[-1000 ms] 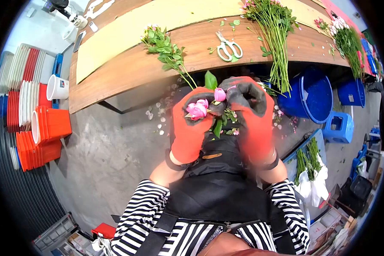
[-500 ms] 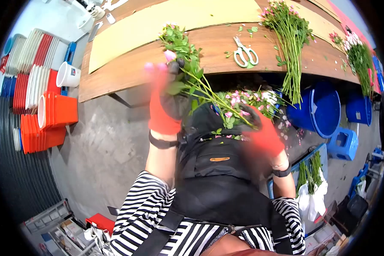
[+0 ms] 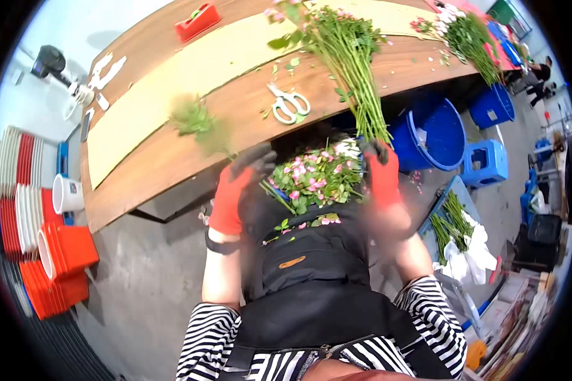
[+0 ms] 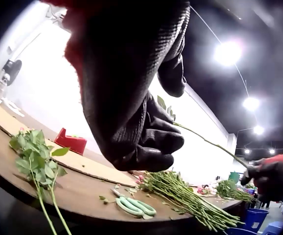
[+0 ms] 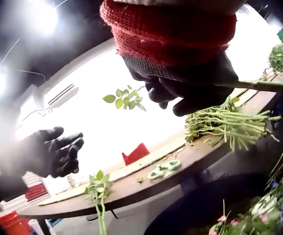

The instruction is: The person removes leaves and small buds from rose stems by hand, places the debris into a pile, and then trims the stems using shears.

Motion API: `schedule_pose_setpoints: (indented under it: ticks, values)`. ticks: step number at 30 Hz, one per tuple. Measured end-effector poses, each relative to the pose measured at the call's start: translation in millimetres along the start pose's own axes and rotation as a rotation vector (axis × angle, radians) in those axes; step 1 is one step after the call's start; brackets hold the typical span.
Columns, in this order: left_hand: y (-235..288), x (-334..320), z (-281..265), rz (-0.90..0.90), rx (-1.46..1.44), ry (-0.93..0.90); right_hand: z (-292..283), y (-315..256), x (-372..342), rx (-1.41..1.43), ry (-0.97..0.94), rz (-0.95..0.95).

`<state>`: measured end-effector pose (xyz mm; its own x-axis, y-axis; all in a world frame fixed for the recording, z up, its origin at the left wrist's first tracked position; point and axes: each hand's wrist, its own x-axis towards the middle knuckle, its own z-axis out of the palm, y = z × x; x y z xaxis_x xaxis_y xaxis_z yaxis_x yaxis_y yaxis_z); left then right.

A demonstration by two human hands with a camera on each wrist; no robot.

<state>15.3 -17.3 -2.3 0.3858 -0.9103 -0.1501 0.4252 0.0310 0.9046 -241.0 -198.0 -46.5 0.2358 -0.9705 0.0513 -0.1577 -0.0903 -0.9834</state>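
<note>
My left hand (image 3: 235, 193) holds nothing, its fingers loosely bent beside the stems of a leafy sprig (image 3: 196, 119) lying at the table's front edge. In the left wrist view that sprig (image 4: 37, 159) stays sharp. My right hand (image 3: 383, 178) grips a single long stem near its lower end. That stem (image 4: 211, 142) slants up and away in the left wrist view, with leaves (image 5: 124, 100) at its far part in the right wrist view. Its flower end overlaps the big bunch (image 3: 353, 60) in the head view. Both hands wear red and black gloves.
Pale green scissors (image 3: 289, 105) lie on the wooden table (image 3: 235, 108), along with a yellow sheet (image 3: 133, 130) and a red holder (image 3: 197, 22). Cut flowers (image 3: 314, 178) fill the space before my apron. Blue buckets (image 3: 433, 136) stand at right, orange crates (image 3: 70, 238) at left.
From working together at pink blooms, my hands have moved apart. My left hand has let go, while my right hand now carries a stem. The head view has shifted.
</note>
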Motion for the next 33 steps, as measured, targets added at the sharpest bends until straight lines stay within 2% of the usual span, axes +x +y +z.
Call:
schedule_pose_setpoints:
  ticks: [2, 3, 4, 5, 7, 8, 9, 10, 12, 13, 14, 16, 17, 18, 19, 21, 22, 25, 26, 28, 29, 32, 33]
  values:
    - [-8.6, -6.0, -7.5, -0.026, -0.075, -0.019, -9.8, 12.1, 58.2, -0.049, 0.007, -0.106]
    - [-10.7, -10.0, -12.2, -0.042, -0.075, 0.029, -12.2, 33.7, 92.3, -0.087, 0.093, -0.082]
    - [-13.5, -14.6, -19.7, -0.06, -0.074, 0.078, -15.3, 8.9, 110.3, -0.132, 0.018, 0.052]
    - [-23.9, -15.9, -36.1, -0.08, -0.041, 0.15, -19.7, 29.2, 143.3, -0.309, 0.058, -0.117]
    - [-37.1, -21.2, -61.9, -0.086, -0.056, 0.249, -17.5, 21.3, 167.0, -0.566, 0.053, -0.23]
    - [-44.4, -22.8, -74.4, -0.089, -0.064, 0.302, -13.3, 26.0, 174.9, -0.648, 0.085, -0.263]
    - [-56.4, -22.6, -89.1, -0.073, -0.049, 0.346, -9.7, 14.8, 169.9, -0.689, 0.012, -0.242]
    - [-71.6, -21.8, -103.5, -0.057, -0.038, 0.393, -1.3, -4.4, 151.8, -0.842, 0.04, -0.297]
    - [-90.5, -17.2, -112.6, -0.071, -0.021, 0.484, 13.8, 1.6, 134.4, -0.86, 0.091, -0.455]
    - [-96.0, -12.7, -109.8, -0.098, -0.014, 0.529, 26.5, 2.6, 119.9, -0.847, 0.11, -0.486]
    - [-102.8, -8.7, -108.1, -0.126, -0.005, 0.577, 37.2, 1.0, 104.6, -0.723, 0.037, -0.475]
    - [-134.8, 7.0, -121.1, -0.192, -0.11, 0.46, 59.2, -3.2, 67.3, -0.613, -0.159, -0.501]
    - [-150.4, 15.2, -119.7, -0.145, -0.184, 0.434, 73.6, 12.8, 48.9, -0.657, -0.139, -0.546]
    - [-149.8, 17.7, -119.7, 0.037, 0.309, 0.237, 85.5, 14.4, 32.8, -0.622, -0.233, -0.484]
    - [-148.8, 20.0, -119.3, 0.296, 0.768, 0.148, 95.9, 14.7, 18.6, -0.554, -0.309, -0.46]
    - [-155.9, 28.0, -114.5, 0.035, 0.282, 0.322, 114.0, 13.2, -4.2, -0.474, -0.428, -0.408]
    - [-126.8, 25.2, -84.4, -0.074, -0.091, 0.334, 124.1, 17.9, -7.6, -0.36, -0.487, -0.323]
    - [-100.6, 7.4, -41.5, -0.198, -0.096, 0.222, 143.6, 23.9, -11.6, -0.101, -0.671, -0.051]
    - [-94.7, 2.6, -25.8, -0.231, -0.213, 0.155, 150.8, 23.4, -9.1, -0.032, -0.739, 0.022]
    - [-110.0, -3.6, -14.5, -0.255, -0.166, 0.064, 160.9, 24.4, -3.5, 0.102, -0.858, 0.172]
    - [-114.9, -2.6, -12.6, -0.26, -0.129, 0.062, 167.6, 37.0, -2.2, 0.13, -0.828, 0.253]
    - [-112.5, -4.5, -8.3, -0.261, -0.09, 0.087, 163.2, 29.4, -5.1, 0.104, -0.688, 0.258]
    - [-110.7, -5.0, -10.6, -0.25, -0.122, 0.107, 163.2, 24.8, -8.2, 0.069, -0.608, 0.09]
